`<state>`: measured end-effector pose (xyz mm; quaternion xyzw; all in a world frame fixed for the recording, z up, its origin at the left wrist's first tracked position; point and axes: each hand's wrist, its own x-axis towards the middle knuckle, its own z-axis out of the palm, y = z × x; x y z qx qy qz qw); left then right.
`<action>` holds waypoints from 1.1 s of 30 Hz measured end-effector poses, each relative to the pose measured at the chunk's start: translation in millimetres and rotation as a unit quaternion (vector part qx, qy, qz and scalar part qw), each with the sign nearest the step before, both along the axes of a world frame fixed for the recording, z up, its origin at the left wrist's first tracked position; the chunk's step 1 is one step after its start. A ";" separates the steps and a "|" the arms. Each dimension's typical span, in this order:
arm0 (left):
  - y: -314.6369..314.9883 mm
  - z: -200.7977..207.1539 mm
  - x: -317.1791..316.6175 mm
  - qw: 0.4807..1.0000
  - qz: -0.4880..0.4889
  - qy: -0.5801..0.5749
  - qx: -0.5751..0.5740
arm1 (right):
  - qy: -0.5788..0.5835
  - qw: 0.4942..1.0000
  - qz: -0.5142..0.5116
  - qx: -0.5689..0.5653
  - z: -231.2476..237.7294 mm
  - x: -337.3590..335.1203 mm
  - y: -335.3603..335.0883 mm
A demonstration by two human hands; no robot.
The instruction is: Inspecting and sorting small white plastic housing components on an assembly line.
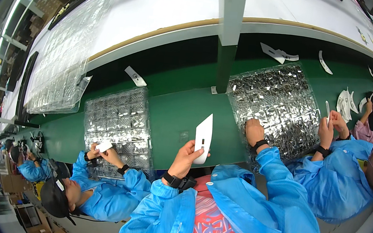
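Note:
My left hand (pixel 185 158) grips a white, pointed plastic panel (pixel 203 135) near its lower end, thumb across its face. The panel has a small dark slot and stands upright above the green work surface (pixel 175 110). Out to the right, my right hand (pixel 254 132) is at the left edge of a clear compartment tray (pixel 275 104) full of small shiny parts. Its fingers are curled down and together at the tray; whatever is between them is hidden. Both wrists wear dark bands.
A second filled clear tray (pixel 119 126) lies to the left, before a co-worker in blue. Another person sits at right, holding a white part (pixel 327 111). Loose white panels (pixel 135 76) lie farther back. A post (pixel 228 37) and a raised white shelf (pixel 172 6) rise ahead.

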<state>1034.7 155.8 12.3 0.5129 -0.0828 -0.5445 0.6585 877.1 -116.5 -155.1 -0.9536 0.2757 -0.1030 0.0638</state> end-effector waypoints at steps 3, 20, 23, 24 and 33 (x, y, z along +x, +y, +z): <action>0.8 4.5 2.5 1.000 0.003 -0.003 -0.011 | -0.080 0.985 -0.068 0.140 32.2 3.6 5.8; -1.9 17.5 -3.4 0.997 -0.054 -0.059 -0.019 | -0.148 0.888 0.293 0.323 224.1 54.0 89.0; 0.6 14.8 -4.0 0.996 -0.052 -0.058 -0.031 | -0.113 0.880 0.290 0.358 226.7 58.1 89.9; 1.1 12.2 -4.3 0.996 -0.046 -0.063 -0.034 | -0.113 0.880 0.291 0.358 226.2 59.5 89.6; 3.6 10.1 -3.1 0.993 -0.056 -0.098 -0.035 | -0.088 0.900 0.302 0.302 227.4 62.7 92.5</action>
